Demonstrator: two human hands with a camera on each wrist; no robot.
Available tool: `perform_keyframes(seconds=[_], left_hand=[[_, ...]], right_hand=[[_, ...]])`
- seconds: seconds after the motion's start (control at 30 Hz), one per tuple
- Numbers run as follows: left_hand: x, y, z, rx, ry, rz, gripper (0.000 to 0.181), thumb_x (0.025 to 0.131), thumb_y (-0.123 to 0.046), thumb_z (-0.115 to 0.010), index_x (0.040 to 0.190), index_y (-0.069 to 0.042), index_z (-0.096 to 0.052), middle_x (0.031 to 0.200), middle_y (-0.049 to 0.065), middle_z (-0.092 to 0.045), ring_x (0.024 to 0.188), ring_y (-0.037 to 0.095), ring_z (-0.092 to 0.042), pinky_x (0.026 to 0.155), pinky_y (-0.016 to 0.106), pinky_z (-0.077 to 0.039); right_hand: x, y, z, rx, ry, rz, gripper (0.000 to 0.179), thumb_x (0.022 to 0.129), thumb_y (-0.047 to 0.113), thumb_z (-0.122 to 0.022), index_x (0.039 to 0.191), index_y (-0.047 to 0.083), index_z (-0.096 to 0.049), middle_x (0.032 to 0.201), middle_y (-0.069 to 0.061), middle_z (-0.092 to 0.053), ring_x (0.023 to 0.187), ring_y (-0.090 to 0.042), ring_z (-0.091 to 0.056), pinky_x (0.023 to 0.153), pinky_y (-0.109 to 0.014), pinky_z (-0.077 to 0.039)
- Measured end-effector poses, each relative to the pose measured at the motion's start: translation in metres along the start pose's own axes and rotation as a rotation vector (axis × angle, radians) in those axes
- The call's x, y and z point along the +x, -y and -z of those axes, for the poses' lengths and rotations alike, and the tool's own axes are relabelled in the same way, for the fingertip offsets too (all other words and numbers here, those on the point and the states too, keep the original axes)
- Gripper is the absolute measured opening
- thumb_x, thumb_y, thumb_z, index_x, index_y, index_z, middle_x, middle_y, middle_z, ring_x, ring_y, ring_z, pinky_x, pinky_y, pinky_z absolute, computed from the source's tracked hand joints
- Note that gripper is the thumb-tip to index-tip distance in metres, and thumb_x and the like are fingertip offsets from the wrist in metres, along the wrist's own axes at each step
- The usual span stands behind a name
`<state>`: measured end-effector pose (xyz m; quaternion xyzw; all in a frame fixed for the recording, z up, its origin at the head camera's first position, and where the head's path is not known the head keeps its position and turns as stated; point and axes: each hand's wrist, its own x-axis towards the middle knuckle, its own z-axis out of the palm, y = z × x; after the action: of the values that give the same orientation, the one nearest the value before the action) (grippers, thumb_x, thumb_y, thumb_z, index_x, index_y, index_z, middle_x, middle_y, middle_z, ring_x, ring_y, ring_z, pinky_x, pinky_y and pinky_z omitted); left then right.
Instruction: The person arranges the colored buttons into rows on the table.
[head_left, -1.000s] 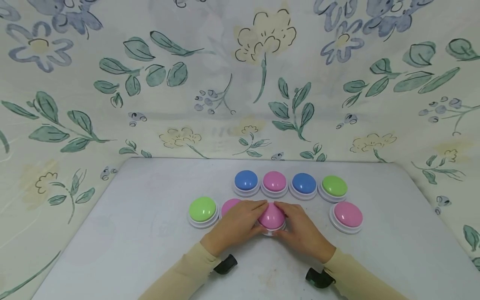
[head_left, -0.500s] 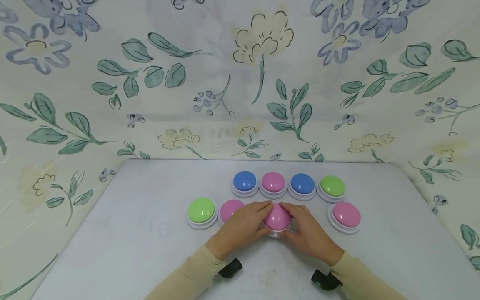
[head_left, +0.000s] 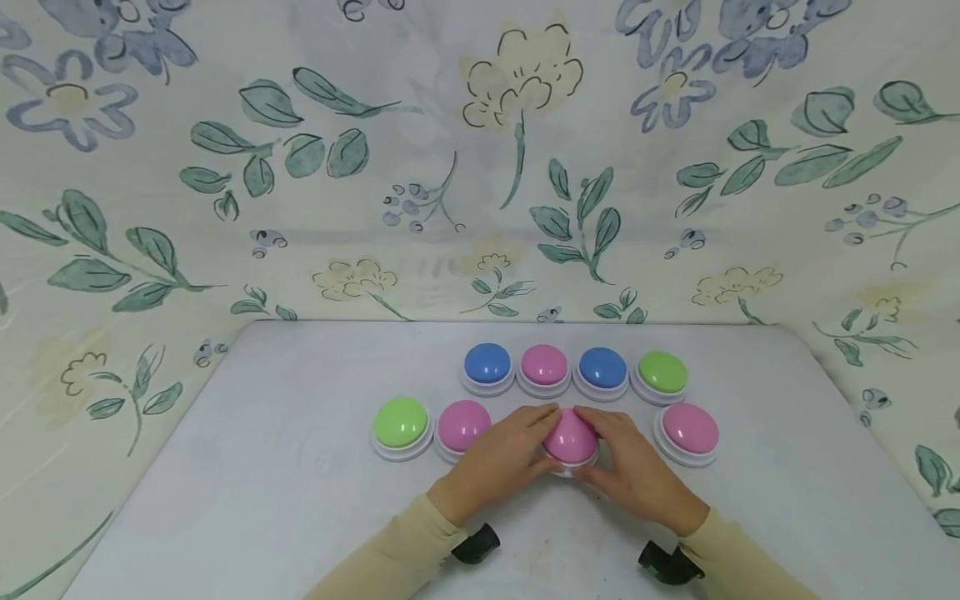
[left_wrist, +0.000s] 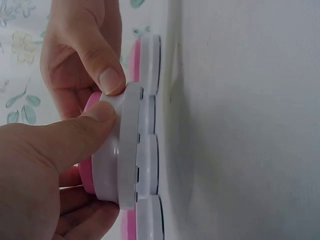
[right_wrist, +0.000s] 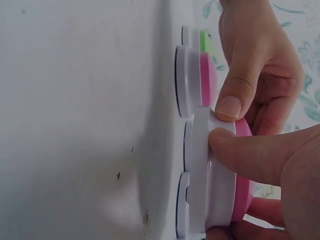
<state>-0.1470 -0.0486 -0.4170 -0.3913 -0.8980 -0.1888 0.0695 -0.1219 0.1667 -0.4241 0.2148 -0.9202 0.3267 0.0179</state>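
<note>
Both hands hold a pink push button (head_left: 572, 437) with a round white base between them. My left hand (head_left: 501, 454) grips its left side, and my right hand (head_left: 637, 467) grips the right side. In the left wrist view, both thumbs press on the white base (left_wrist: 127, 150), while the other fingers curl around the far side. The right wrist view shows this base (right_wrist: 201, 170) raised off the table, with a gap beneath it. Just left of my left hand sits another pink button (head_left: 463, 423), partly covered by that hand.
A green button (head_left: 401, 422) stands at the left end of the front row, and a pink button (head_left: 691, 428) at the right. Behind them are two blue buttons (head_left: 487, 363), a pink one (head_left: 543, 364) and a green one (head_left: 662, 372) on the white table (head_left: 285, 467). Floral cloth (head_left: 420, 275) hangs behind.
Both hands have carried the pink button to the right, away from the pink button on the left, which now shows more fully. The other buttons stay in place on the table.
</note>
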Motion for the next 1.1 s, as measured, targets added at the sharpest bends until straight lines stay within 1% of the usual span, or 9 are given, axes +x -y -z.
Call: perform_keyframes(seconds=[0.13,0.3,0.47,0.7,0.87,1.1], left_hand=[[0.001,-0.005,-0.002,0.006,0.003,0.014,0.067,0.091,-0.035,-0.075,0.142,0.002,-0.054,0.143,0.014,-0.056,0.13,0.024,-0.055,0.109,0.029,-0.044],[0.004,-0.009,-0.008,0.002,0.003,0.025,0.066,0.091,-0.034,-0.075,0.143,0.001,-0.053,0.144,0.013,-0.055,0.132,0.023,-0.053,0.109,0.028,-0.043],[0.008,-0.013,-0.01,0.013,-0.01,0.024,0.066,0.091,-0.034,-0.075,0.143,0.001,-0.053,0.145,0.014,-0.055,0.132,0.023,-0.053,0.109,0.027,-0.043],[0.014,-0.02,-0.011,0.015,-0.007,0.023,0.066,0.091,-0.032,-0.075,0.143,0.003,-0.053,0.144,0.015,-0.055,0.132,0.023,-0.054,0.109,0.027,-0.043],[0.017,-0.024,-0.011,0.03,-0.009,0.02,0.067,0.092,-0.034,-0.074,0.143,0.002,-0.052,0.144,0.014,-0.055,0.132,0.023,-0.053,0.11,0.026,-0.042],[0.022,-0.026,-0.014,0.029,0.002,0.037,0.067,0.093,-0.034,-0.072,0.145,0.0,-0.05,0.146,0.013,-0.053,0.134,0.022,-0.052,0.111,0.025,-0.04]], right_hand=[[-0.002,-0.003,0.003,0.003,0.016,-0.01,0.076,0.082,0.01,-0.082,0.148,0.0,-0.045,0.143,-0.015,-0.054,0.13,-0.033,-0.05,0.105,-0.048,-0.049],[-0.005,-0.006,0.007,0.0,0.034,-0.039,0.075,0.083,0.009,-0.081,0.148,0.001,-0.044,0.144,-0.015,-0.053,0.13,-0.034,-0.05,0.104,-0.048,-0.049],[-0.006,-0.008,0.01,0.004,0.029,-0.055,0.076,0.082,0.007,-0.082,0.148,0.001,-0.045,0.143,-0.015,-0.054,0.13,-0.035,-0.051,0.104,-0.049,-0.049],[-0.008,-0.013,0.014,0.014,0.017,-0.049,0.076,0.082,0.006,-0.082,0.148,0.001,-0.045,0.142,-0.015,-0.054,0.13,-0.035,-0.051,0.103,-0.05,-0.049],[-0.01,-0.014,0.018,0.008,0.011,-0.039,0.077,0.082,0.004,-0.082,0.148,0.0,-0.044,0.144,-0.017,-0.053,0.131,-0.036,-0.051,0.104,-0.051,-0.048],[-0.01,-0.016,0.022,0.003,0.003,-0.034,0.076,0.081,0.001,-0.081,0.148,-0.003,-0.043,0.145,-0.02,-0.051,0.132,-0.04,-0.049,0.104,-0.053,-0.047]])
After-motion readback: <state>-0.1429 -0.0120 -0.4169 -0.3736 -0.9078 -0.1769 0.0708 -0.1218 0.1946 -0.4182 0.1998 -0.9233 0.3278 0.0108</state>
